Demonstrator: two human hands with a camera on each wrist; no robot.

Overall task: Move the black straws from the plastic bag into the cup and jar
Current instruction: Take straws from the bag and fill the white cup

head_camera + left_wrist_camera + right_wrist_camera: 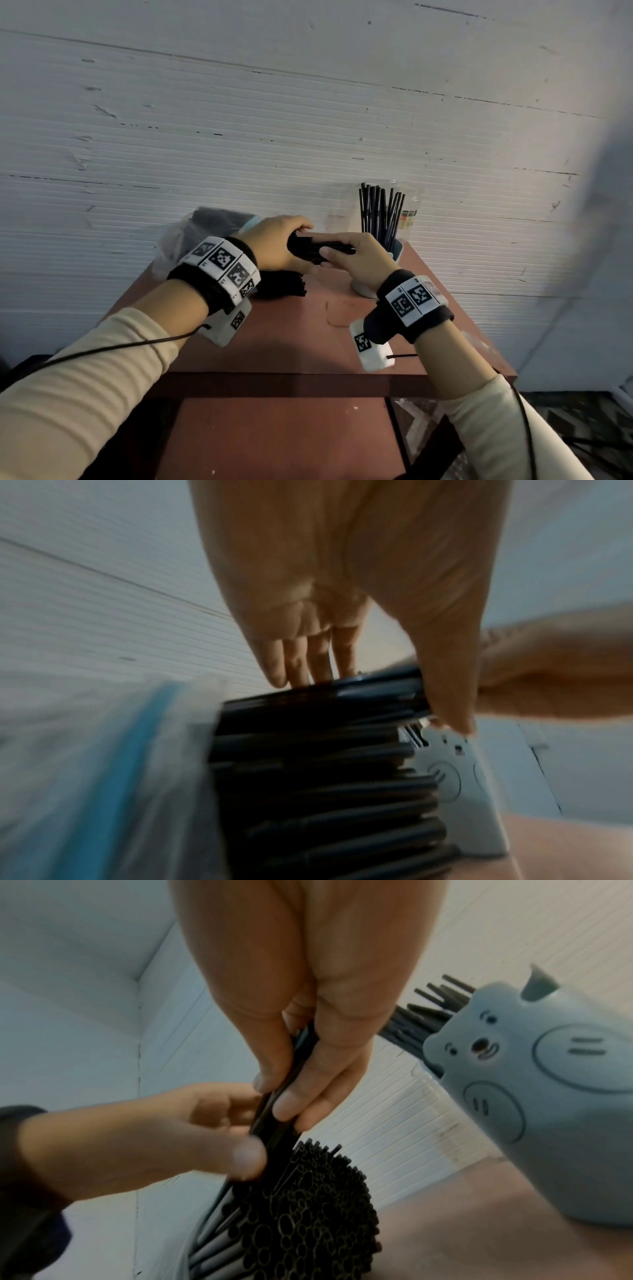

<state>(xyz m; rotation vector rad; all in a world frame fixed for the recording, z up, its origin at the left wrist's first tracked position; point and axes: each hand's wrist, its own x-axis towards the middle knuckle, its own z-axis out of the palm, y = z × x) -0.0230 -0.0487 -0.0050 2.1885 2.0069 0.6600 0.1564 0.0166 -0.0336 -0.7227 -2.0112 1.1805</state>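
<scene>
Gripping straws (317, 247) | left hand (274, 245), right hand (356, 257) | jar (409, 212) blurred

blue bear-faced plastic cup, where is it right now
In the head view the blue bear-faced plastic cup stands on the reddish-brown table at its far right, just beyond the right hand, already holding upright black straws.

Both hands (274, 246) (356, 257) meet, fingers curled in grips.
</scene>
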